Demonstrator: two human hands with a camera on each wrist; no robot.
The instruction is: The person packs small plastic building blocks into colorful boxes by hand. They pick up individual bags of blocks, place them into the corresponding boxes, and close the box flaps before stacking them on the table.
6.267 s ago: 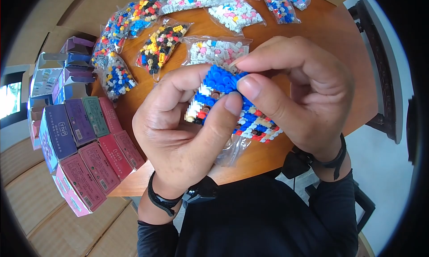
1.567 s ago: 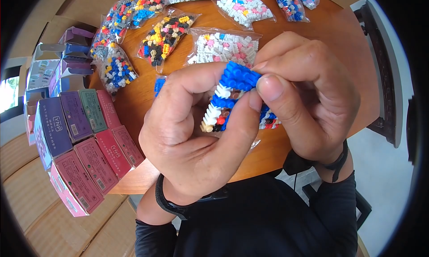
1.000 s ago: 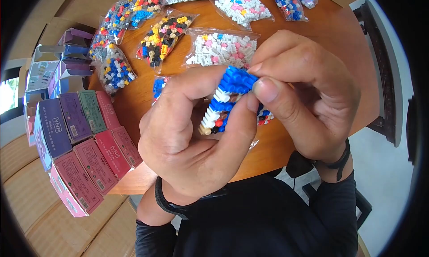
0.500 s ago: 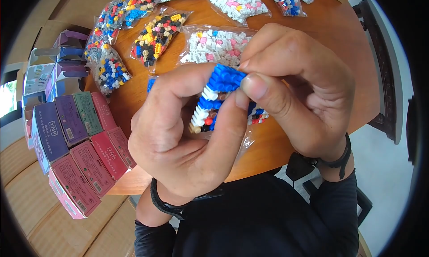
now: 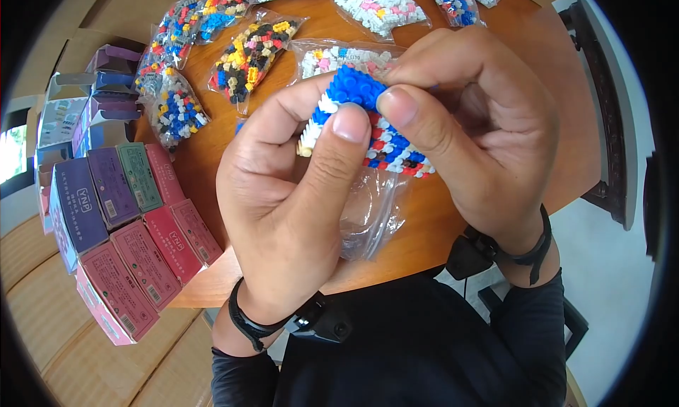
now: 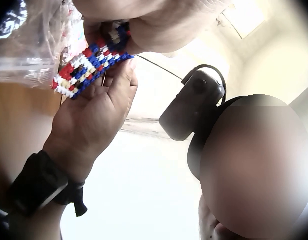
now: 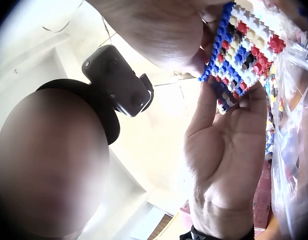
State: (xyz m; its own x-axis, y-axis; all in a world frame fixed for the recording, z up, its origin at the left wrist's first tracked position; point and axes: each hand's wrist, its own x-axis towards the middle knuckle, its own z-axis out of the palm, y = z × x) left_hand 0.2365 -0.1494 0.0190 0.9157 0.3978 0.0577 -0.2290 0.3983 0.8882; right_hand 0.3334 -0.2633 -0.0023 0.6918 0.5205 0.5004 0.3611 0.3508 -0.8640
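Note:
A piece built of tiny interlocking building blocks (image 5: 352,89) is held up over the table between both hands. Its top is solid blue, and a speckled face of red, white, blue and brown slopes down below it. My left hand (image 5: 286,177) grips its left side, thumb laid across the front. At the upper right edge, the thumb and index finger of my right hand (image 5: 491,117) pinch the blue part. The right wrist view shows the studded patterned face of the block piece (image 7: 244,55), with the left hand (image 7: 224,145) holding it from below.
Under the hands lies a clear zip bag (image 5: 371,223) on the wooden table (image 5: 559,159). Behind are several bags of loose blocks, including a white and pink one (image 5: 339,59) and a yellow and black one (image 5: 251,60). Stacked boxes (image 5: 134,265) stand at the left.
Both hands have risen slightly with the block piece, which has turned so more of its patterned face shows. The left thumb now lies higher across it, and more of the clear bag is visible.

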